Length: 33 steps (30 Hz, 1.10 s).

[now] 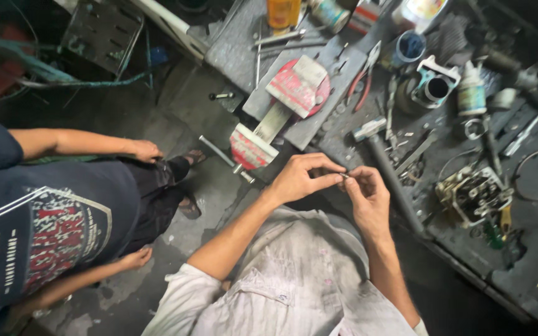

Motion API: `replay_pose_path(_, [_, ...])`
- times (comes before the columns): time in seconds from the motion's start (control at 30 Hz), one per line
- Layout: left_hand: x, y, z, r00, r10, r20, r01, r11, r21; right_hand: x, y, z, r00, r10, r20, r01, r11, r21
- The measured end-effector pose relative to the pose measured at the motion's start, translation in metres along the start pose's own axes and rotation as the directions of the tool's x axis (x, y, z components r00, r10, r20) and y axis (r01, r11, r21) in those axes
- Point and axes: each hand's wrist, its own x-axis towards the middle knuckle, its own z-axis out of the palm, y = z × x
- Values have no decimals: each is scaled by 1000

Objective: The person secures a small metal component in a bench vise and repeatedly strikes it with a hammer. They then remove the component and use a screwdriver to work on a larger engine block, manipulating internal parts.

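Head view: left hand and right hand pinching tiny, indistinct metal part.

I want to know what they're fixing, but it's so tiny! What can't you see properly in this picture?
- Head view: the small metal part pinched between the left hand and right hand is too small to identify, and fingers cover most of it.
- Head view: the second person on the left is cut off by the picture's edge.
- Head view: the dark workbench corner at lower right is too dim to read.
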Motion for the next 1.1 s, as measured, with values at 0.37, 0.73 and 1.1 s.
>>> replay_pose_path(0.37, [55,10,18,991,134,-31,-117,943,313,67,5,-46,988,-94,119,92,995,24])
replay_pose_path(0.73, [105,41,-56,976,197,95,-217,836,504,97,-7,-61,987,-82,142,67,992,106])
replay_pose_path(1.1, [132,15,-169,994,93,59,-110,828,550,109,43,-88,977,-182,-113,59,738,-672])
